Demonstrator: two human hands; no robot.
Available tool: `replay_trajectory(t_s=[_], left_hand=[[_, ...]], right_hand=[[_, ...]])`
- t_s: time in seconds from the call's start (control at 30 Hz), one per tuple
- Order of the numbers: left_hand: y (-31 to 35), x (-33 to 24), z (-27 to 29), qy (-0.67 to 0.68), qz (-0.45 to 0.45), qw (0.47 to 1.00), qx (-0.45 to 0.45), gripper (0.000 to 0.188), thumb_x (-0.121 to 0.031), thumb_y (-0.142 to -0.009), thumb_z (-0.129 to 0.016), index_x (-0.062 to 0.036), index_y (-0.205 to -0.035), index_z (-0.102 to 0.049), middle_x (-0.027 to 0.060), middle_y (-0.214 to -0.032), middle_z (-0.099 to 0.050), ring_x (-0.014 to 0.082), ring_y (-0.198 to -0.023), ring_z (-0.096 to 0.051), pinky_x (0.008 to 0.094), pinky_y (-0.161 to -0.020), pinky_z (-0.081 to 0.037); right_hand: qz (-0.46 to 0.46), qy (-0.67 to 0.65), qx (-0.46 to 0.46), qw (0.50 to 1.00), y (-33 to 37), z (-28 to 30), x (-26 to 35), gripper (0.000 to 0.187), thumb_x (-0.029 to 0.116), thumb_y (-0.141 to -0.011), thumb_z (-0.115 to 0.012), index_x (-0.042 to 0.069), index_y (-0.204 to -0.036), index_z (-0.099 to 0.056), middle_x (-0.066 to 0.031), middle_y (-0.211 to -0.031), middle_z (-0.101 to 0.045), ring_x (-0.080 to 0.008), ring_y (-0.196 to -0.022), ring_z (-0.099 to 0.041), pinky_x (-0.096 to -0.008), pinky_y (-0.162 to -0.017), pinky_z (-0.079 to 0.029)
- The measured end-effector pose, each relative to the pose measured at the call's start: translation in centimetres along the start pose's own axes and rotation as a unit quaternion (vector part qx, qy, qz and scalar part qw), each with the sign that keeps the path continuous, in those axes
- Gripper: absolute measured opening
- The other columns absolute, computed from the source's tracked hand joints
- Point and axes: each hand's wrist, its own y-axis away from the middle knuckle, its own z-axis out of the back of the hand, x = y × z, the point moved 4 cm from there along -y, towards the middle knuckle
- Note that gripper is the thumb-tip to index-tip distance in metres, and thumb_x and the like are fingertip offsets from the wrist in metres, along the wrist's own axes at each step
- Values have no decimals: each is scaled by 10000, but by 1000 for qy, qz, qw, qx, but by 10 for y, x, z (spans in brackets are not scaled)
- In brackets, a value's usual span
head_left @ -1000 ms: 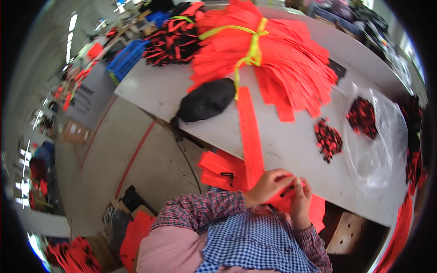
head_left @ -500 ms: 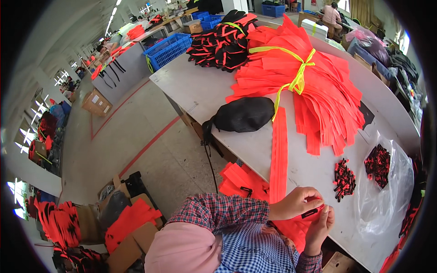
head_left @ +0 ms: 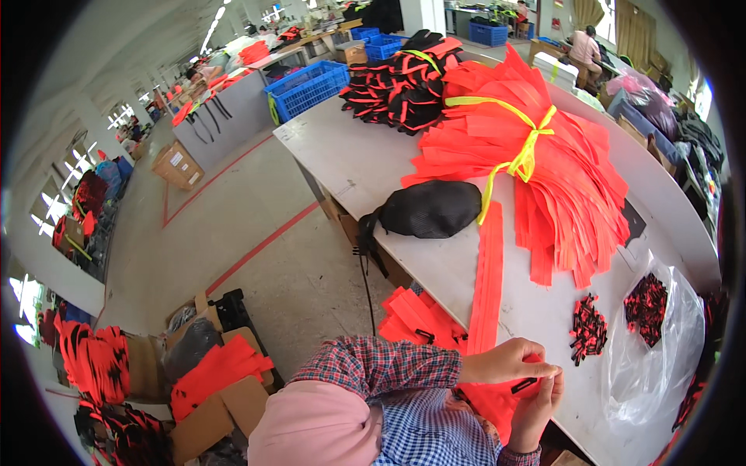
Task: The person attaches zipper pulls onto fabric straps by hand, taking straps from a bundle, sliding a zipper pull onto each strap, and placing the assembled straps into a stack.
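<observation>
Both hands meet at the table's near edge over a red-orange zipper strip. My left hand [head_left: 503, 362] is closed, its thumb and fingers pinching the strip's end. Fingertips of my right hand [head_left: 538, 405] press against it from the right, also closed. A small black zipper pull [head_left: 524, 385] shows on the strip between the hands; the fingers partly hide it. Red zipper strips [head_left: 420, 317] hang over the edge left of my hands, one with a black pull. A long zipper strip [head_left: 487, 272] runs from the bundle toward me. To the right lies a pile of black-and-red zipper pulls [head_left: 588, 329].
A clear plastic bag [head_left: 660, 380] with more pulls lies at the right. A large red bundle [head_left: 536, 179] tied with yellow ribbon, a black pouch [head_left: 432, 210] and a black-and-red bundle [head_left: 400, 85] sit farther back. Cartons [head_left: 203, 423] stand on the floor at left.
The whole view has shifted slightly, the scene moving down and mostly right. My hands remain together on the strip, with the right fingertips now closer against the left ones.
</observation>
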Motion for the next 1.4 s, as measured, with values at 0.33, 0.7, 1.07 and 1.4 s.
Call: replay_trajectory(t_s=[0.33,0.7,1.07,1.4], left_hand=[[7,6,2,0,-52,999,-5,475,-447,-965,-622,-6,-793,-582,10,-694,-488,85,-683,-450,293,-601,-398],[14,-46,24,-121,-200,962,-138,204,-201,-941,-663,-12,-1011,-694,103,-846,-620,208,-747,-598,333,-654,-469],[10,-38,10,49,-149,972,-177,202,-169,-938,-652,20,-883,-605,92,-813,-605,179,-772,-591,320,-718,-469],[1,-31,13,-2,-173,974,-148,223,-201,-963,-642,9,-907,-595,63,-824,-595,127,-785,-556,298,-703,-451]], right_hand=[[8,-58,-158,986,5,-16,-9,201,208,-1037,-529,64,-901,-501,46,-789,-477,-36,-745,-435,-224,-656,-375],[26,-27,-22,999,-22,-12,7,219,263,-1022,-566,48,-1061,-563,-17,-976,-581,-93,-923,-560,-261,-814,-460],[48,-9,14,999,-19,-31,25,178,221,-1002,-591,68,-931,-533,17,-867,-565,-64,-821,-529,-232,-771,-433],[67,40,39,996,-18,-29,21,209,228,-1003,-597,64,-890,-533,20,-823,-548,-59,-788,-506,-222,-735,-414]])
